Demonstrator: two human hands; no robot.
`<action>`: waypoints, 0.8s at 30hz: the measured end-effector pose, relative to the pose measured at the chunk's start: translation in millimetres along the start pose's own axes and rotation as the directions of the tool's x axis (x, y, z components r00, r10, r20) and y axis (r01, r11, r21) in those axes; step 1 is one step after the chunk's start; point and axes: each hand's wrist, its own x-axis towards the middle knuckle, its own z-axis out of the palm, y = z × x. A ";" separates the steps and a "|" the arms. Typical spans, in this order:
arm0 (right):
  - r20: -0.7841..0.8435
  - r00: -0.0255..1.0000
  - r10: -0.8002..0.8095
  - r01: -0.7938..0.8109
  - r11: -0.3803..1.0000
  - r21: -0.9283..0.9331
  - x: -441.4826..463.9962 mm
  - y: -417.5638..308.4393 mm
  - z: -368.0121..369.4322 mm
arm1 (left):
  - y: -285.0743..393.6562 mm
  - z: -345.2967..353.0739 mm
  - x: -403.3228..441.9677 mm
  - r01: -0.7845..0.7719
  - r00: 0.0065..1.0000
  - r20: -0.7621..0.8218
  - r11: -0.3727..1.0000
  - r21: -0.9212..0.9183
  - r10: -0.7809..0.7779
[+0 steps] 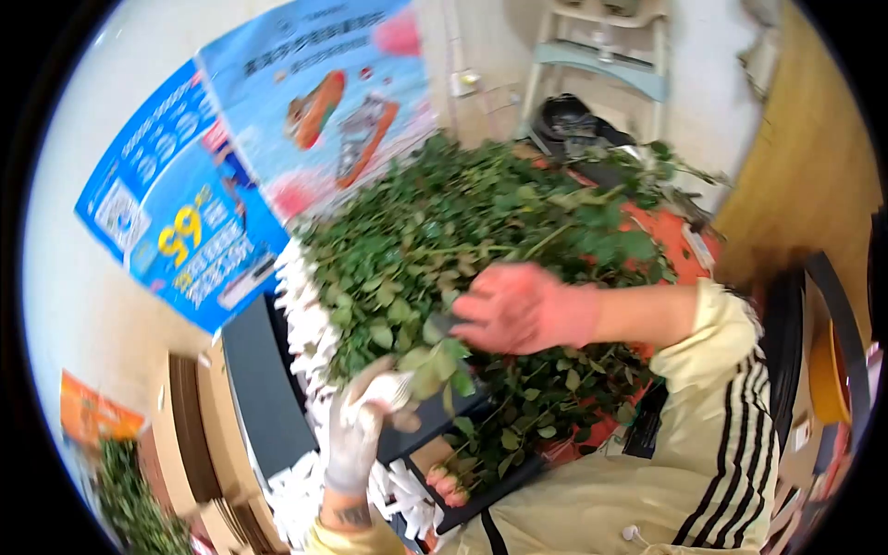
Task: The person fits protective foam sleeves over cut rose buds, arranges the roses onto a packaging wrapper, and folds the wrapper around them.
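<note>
A large heap of green leafy rose stems [416, 222] covers the table. My left hand [363, 416], in a pale glove, is closed around a white-wrapped flower head [393, 390] with green leaves just beyond it. My right hand [518, 310], in a pink glove, lies over the leaves with its fingers curled; it is blurred, and what it holds, if anything, is hidden. Below the hands, pink roses [447, 486] rest at the edge of a dark tray [499, 487], their leafy stems beside them.
Many white-wrapped flower heads [310, 314] line the heap's left side. Cardboard boxes [199, 425] stand at the left. Blue posters [314, 102] hang behind. A chair [601, 69] with a black bag [566, 125] is at the back. Red material [671, 245] shows at the right.
</note>
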 end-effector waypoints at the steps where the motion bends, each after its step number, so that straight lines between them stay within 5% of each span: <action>1: 0.015 1.000 -0.014 0.014 1.000 -0.001 1.2 -9.8 -2.7 | -7.9 -0.9 -10.2 -0.013 0.998 -0.066 0.998 0.054 0.017; 4: 0.021 0.999 -0.025 0.021 0.988 0.153 -0.5 -24.3 21.5 | -27.2 -2.7 -30.3 -0.001 0.976 -0.213 0.983 0.182 0.040; 5: 0.069 0.997 -0.025 0.022 0.998 0.057 -0.8 -24.1 39.5 | -33.2 -4.6 -35.2 0.016 0.953 -0.297 0.970 0.244 0.059; 7: 0.304 0.950 0.068 -0.089 0.994 0.057 13.0 -31.3 30.1 | -48.6 -7.7 -34.4 -0.014 0.904 -0.395 0.937 0.349 0.161; 8: 0.225 0.973 0.047 -0.023 0.994 -0.106 14.6 -35.5 42.1 | -55.7 -11.1 -32.6 -0.012 0.883 -0.423 0.911 0.411 0.202; 10: 0.027 0.997 0.070 -0.071 0.997 0.028 30.3 -52.5 35.6 | -58.5 -11.7 -34.7 0.002 0.867 -0.470 0.940 0.341 0.168; 13: 0.030 0.999 0.030 -0.033 0.991 0.132 39.7 -76.0 49.8 | -46.5 -7.2 -37.5 -0.118 0.821 -0.335 0.710 0.694 0.463; 14: 0.338 0.941 0.025 -0.047 0.997 0.055 44.4 -80.0 50.2 | -35.9 -6.9 -38.7 -0.057 0.829 -0.335 0.665 0.745 0.447; 15: 0.129 0.992 0.009 -0.021 0.995 0.094 41.6 -74.9 52.0 | -32.5 -11.6 -41.2 -0.040 0.829 -0.313 0.608 0.793 0.463; 18: 0.395 0.908 0.142 -0.282 0.903 0.325 54.6 -76.3 42.2 | -6.5 -9.9 -58.5 -0.002 0.803 -0.387 0.651 0.759 0.454; 19: 0.072 0.988 0.134 -0.148 0.959 0.242 45.2 -78.3 51.5 | -13.7 -21.7 -68.8 -0.047 0.776 -0.463 0.771 0.635 0.429; 20: -0.071 0.987 0.143 -0.134 0.984 0.121 40.9 -72.3 47.5 | -24.9 -51.0 -83.4 -0.102 0.590 -0.460 0.626 0.773 0.664; 21: -0.127 0.977 0.173 -0.160 0.982 0.104 30.3 -66.2 52.6 | -1.9 -51.9 -103.4 -0.166 0.560 -0.674 0.862 0.479 0.482; 22: -0.184 0.962 0.202 -0.194 0.979 0.058 19.8 -60.5 53.7 | -0.3 -59.0 -120.4 -0.117 0.509 -0.730 0.877 0.466 0.456; 24: -0.300 0.932 0.205 -0.144 0.967 0.212 5.1 -80.9 35.7 | -46.0 -97.3 -154.5 0.284 0.710 -0.689 0.837 0.468 0.144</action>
